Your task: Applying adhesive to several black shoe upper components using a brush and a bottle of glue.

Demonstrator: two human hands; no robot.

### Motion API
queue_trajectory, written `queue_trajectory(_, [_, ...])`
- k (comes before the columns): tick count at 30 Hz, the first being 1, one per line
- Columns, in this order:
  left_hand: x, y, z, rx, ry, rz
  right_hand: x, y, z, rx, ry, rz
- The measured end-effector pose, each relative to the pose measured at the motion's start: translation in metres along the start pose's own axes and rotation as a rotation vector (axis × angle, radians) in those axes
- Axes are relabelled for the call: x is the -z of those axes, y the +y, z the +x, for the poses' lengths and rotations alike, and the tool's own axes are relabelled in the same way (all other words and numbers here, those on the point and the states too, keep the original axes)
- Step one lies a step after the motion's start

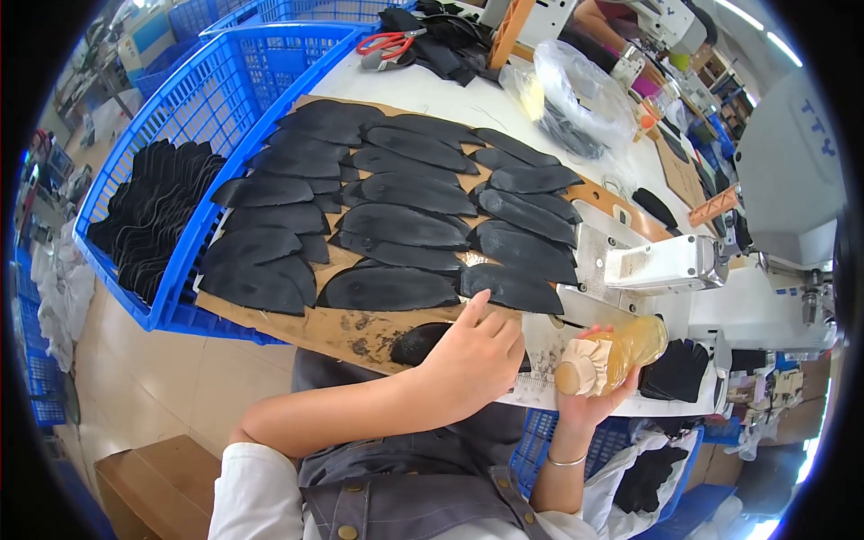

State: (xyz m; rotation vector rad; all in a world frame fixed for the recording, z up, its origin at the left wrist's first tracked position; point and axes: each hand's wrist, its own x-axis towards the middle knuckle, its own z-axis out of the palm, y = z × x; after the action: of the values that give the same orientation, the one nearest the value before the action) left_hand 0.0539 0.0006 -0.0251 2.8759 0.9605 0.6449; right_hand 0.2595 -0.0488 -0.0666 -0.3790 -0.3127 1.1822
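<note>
In my right hand [598, 405] is a clear bottle of yellowish liquid [637, 346], tilted, its mouth end wrapped in tan material. My fingers wrap around its body. My left hand [477, 355] reaches over the cardboard's near edge, index finger stretched out and the others loosely bent. That index fingertip touches the left end of a curved black piece [513, 288]; my thumb is hidden. Several similar black pieces [405, 225] lie in overlapping columns on the brown cardboard [337, 331]. One more black piece [416, 343] is partly covered by my left hand.
A blue crate [202, 67] with stacked black pieces [157, 216] stands at the left. On the right is a white sewing machine [666, 261], with black pieces [675, 369] beside it. Red-handled pliers [387, 43] and a plastic bag [585, 85] lie farther back. Another person's arm [598, 22] shows beyond.
</note>
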Motion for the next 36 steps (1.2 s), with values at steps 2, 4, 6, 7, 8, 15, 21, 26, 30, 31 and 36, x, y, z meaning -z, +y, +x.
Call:
queue_trajectory(2, [-0.001, 0.000, -0.002, 0.000, -0.010, 0.028, 0.001, 0.000, 0.000, -0.011, -0.043, 0.011])
queue_trajectory(4, [-0.001, 0.001, -0.004, 0.006, -0.002, -0.026, -0.002, 0.000, -0.001, -0.016, -0.023, 0.014])
queue_trajectory(6, [-0.002, 0.001, -0.004, 0.008, 0.006, -0.038, -0.003, 0.000, -0.002, -0.016, 0.008, 0.019])
queue_trajectory(7, [-0.003, 0.001, -0.004, 0.011, 0.014, -0.046, -0.003, -0.001, 0.000, -0.024, -0.017, 0.026])
queue_trajectory(8, [-0.003, 0.001, -0.005, 0.007, 0.002, -0.055, -0.003, -0.001, -0.001, -0.032, -0.035, 0.034])
queue_trajectory(15, [-0.001, -0.003, -0.005, -0.025, 0.017, -0.098, 0.002, -0.002, 0.001, -0.086, -0.016, 0.127])
queue_trajectory(21, [0.006, -0.004, -0.001, -0.020, 0.005, -0.188, 0.007, -0.004, 0.003, -0.104, -0.017, 0.195])
queue_trajectory(26, [0.007, -0.003, 0.012, -0.074, -0.022, -0.254, 0.002, -0.006, 0.002, -0.066, -0.009, 0.129])
queue_trajectory(30, [0.002, 0.001, 0.019, -0.144, -0.048, -0.251, 0.012, -0.003, 0.000, -0.049, 0.084, 0.112])
queue_trajectory(31, [0.001, 0.000, 0.021, -0.151, -0.063, -0.256, 0.012, -0.003, 0.002, -0.043, 0.064, 0.107])
queue_trajectory(36, [-0.002, -0.001, 0.021, -0.191, -0.053, -0.262, 0.008, -0.001, -0.002, -0.047, 0.067, -0.005])
